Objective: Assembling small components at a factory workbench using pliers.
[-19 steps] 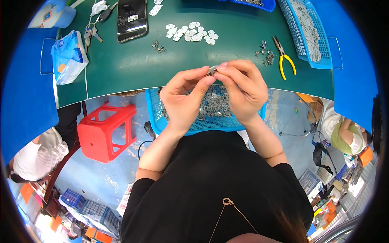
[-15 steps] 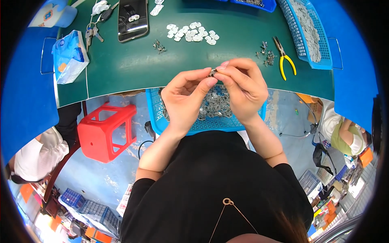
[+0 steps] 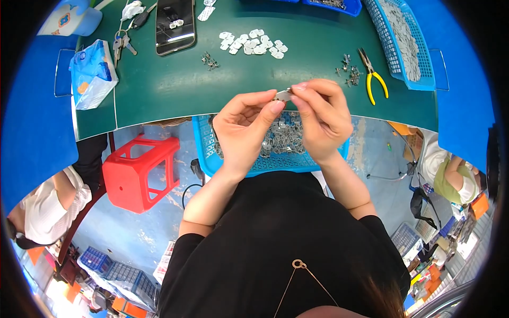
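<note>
We saw both hands raised over the near edge of the green table (image 3: 175,79), a small pale flat piece (image 3: 284,96) between them. The left hand (image 3: 241,124) pinched its left end between thumb and forefinger; the right hand (image 3: 324,117) had thumb and fingertips drawn together at its right end, though we could not tell whether they gripped a smaller part too. We judged this piece to be midway through handling, not yet set down. Apparently left to do were the white pieces (image 3: 259,50) clustered farther off, with metal bits (image 3: 210,62) to their left and more at right, beside the untouched yellow-handled pliers (image 3: 369,67). The far-right blue basket (image 3: 391,58) held further flat pieces. Below the hands, a near basket (image 3: 265,168) held many metallic pieces, perhaps finished ones; we could not confirm that.
</note>
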Tool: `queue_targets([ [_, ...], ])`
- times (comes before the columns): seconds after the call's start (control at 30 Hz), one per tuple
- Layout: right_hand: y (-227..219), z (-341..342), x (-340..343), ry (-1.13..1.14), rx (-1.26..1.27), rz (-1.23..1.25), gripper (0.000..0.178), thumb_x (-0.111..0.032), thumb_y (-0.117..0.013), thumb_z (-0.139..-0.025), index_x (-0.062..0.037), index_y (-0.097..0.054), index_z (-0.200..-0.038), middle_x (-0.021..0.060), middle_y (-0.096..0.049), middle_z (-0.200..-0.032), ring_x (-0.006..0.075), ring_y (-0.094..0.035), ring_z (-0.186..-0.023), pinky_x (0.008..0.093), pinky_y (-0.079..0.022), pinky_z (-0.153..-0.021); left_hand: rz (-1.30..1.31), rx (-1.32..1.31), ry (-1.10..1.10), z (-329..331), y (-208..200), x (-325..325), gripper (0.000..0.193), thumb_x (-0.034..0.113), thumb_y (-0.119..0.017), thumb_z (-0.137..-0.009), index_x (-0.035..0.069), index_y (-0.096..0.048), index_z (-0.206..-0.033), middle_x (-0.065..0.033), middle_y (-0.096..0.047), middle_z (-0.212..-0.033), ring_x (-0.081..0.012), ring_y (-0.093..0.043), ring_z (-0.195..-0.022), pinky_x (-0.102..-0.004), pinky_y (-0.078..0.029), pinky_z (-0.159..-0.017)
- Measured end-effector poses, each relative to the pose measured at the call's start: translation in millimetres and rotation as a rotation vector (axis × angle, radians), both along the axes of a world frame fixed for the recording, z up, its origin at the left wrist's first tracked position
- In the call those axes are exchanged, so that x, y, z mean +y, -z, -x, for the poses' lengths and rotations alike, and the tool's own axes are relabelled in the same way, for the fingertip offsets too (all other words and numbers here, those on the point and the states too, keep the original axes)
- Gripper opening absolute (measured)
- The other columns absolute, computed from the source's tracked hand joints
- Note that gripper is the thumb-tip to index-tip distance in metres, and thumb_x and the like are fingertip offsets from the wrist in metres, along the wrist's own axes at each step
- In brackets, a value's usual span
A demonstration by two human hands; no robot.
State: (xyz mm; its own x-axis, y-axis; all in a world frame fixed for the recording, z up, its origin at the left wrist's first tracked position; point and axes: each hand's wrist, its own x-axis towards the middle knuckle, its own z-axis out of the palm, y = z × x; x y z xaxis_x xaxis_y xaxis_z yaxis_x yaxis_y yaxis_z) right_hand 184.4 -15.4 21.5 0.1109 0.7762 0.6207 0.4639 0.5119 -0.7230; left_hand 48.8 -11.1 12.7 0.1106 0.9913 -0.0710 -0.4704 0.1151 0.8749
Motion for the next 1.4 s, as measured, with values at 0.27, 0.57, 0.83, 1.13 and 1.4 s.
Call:
queue_targets([
  [0.27, -1.2, -5.9, -4.0, -0.02, -0.116, -0.025, 0.024, 0.008, -0.07, -0.071, -0.0011, -0.069, -0.092, 0.0078, -0.059, -0.088, 0.019, -0.057, -0.079, 0.024, -0.046, -0.061, -0.001, -0.012, -0.01, -1.3, -1.4, -1.8, 0.021, 0.0, -0.069, -0.082, -0.003, -0.064, -0.102, -0.01, -0.068, -0.093, -0.0118, -0.064, -0.084, -0.0231, -0.052, -0.077],
  [0.57, -2.9, -3.8, -5.2, 0.08, -0.235, -0.063, 0.026, 0.007, -0.071, -0.07, -0.0035, -0.07, -0.093, 0.0071, -0.061, -0.089, 0.0182, -0.057, -0.078, 0.0251, -0.048, -0.061, -0.054, 0.108, -0.036, -1.6, -0.3, -3.7, 0.021, 0.0, -0.07, -0.081, -0.003, -0.065, -0.101, -0.0102, -0.068, -0.095, -0.0131, -0.065, -0.086, -0.0247, -0.052, -0.078],
  [0.83, -6.4, 2.7, -8.3, 0.031, -0.12, 0.022, 0.026, 0.01, -0.069, -0.071, -0.0011, -0.069, -0.094, 0.0105, -0.063, -0.093, 0.0192, -0.06, -0.08, 0.0252, -0.049, -0.066, -0.129, 0.124, -0.077, -0.2, -0.4, -2.3, 0.02, -0.001, -0.07, -0.08, -0.002, -0.066, -0.099, -0.0092, -0.068, -0.094, -0.0123, -0.065, -0.084, -0.0241, -0.052, -0.076],
  [1.13, -5.9, -1.5, -15.4, -0.134, 0.269, 0.159, 0.023, 0.014, -0.067, -0.072, 0.0058, -0.065, -0.093, 0.0169, -0.063, -0.099, 0.0218, -0.063, -0.09, 0.0279, -0.05, -0.076, -0.131, 0.097, -0.062, -2.3, -4.1, -3.2, 0.017, -0.003, -0.069, -0.08, -0.002, -0.064, -0.096, -0.0089, -0.067, -0.091, -0.0118, -0.065, -0.082, -0.023, -0.052, -0.073],
  [1.4, -16.7, -18.5, -13.0, -0.181, 0.196, 0.213, 0.024, 0.006, -0.069, -0.076, 0.0044, -0.065, -0.099, 0.0169, -0.063, -0.102, 0.0231, -0.061, -0.097, 0.0305, -0.049, -0.083, -0.142, 0.017, -0.063, 2.9, 0.3, -3.3, 0.017, -0.008, -0.067, -0.079, -0.003, -0.062, -0.094, -0.0103, -0.065, -0.091, -0.013, -0.064, -0.083, -0.0226, -0.051, -0.074],
])
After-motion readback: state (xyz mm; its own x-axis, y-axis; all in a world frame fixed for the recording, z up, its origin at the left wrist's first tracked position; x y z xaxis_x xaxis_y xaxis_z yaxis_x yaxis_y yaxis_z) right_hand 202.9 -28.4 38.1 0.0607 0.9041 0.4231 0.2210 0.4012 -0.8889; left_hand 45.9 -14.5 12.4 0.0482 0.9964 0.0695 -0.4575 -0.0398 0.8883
